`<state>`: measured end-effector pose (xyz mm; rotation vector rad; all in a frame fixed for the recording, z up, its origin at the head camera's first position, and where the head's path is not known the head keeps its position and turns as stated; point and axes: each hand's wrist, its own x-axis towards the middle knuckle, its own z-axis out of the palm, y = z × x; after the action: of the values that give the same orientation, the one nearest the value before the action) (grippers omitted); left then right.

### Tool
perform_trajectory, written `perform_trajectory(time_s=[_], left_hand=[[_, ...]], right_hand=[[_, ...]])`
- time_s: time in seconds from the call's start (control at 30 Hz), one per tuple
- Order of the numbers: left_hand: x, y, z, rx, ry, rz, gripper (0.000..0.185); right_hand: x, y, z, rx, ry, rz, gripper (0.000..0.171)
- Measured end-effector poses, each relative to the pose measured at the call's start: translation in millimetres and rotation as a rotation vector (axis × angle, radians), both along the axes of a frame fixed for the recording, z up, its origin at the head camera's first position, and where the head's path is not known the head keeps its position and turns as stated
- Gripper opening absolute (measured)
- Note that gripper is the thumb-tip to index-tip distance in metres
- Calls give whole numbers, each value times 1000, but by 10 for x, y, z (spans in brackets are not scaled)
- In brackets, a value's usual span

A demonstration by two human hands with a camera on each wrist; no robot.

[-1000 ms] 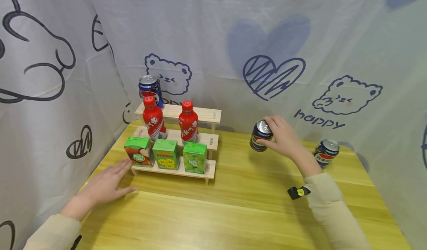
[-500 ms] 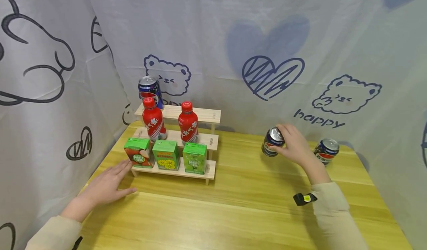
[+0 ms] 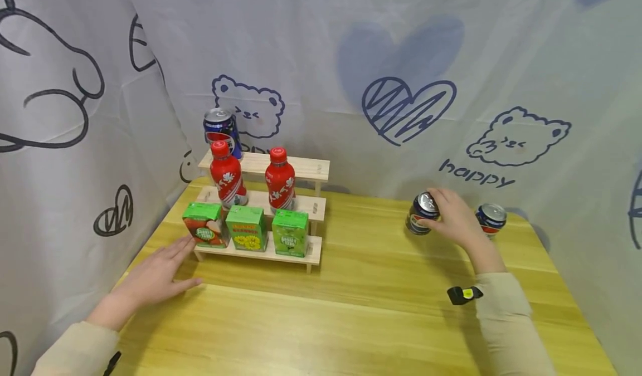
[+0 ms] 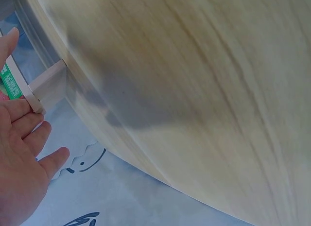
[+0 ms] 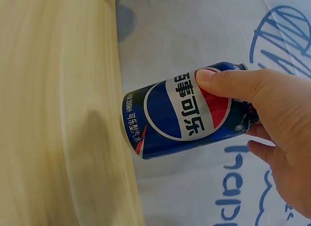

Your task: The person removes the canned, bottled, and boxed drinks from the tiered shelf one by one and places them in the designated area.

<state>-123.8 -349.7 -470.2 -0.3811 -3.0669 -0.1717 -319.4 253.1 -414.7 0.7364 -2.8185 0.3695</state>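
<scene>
R hand grips can; L hand flat.

The can in the right hand is showing the red, white and blue Pepsi globe with the Chinese characters 百事可乐 across it in white, read from the right wrist view; a line of small print beside the globe is running too fine to read. On the far right of the cloth backdrop, the word "happy" is standing in dark blue handwriting under a bear drawing. The labels on the green cartons and red bottles are staying too small to read.
</scene>
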Motion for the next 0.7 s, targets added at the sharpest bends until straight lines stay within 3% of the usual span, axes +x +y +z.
perform_trajectory(time_s=[0.33,0.7], left_hand=[[1,9,22,-2,-10,4,92],[-20,3,-25,-10,33,-12,91]], right_hand=[[-24,156,-63,19,-60,-52,77],[-104,342,-203,28,-83,-80,74]])
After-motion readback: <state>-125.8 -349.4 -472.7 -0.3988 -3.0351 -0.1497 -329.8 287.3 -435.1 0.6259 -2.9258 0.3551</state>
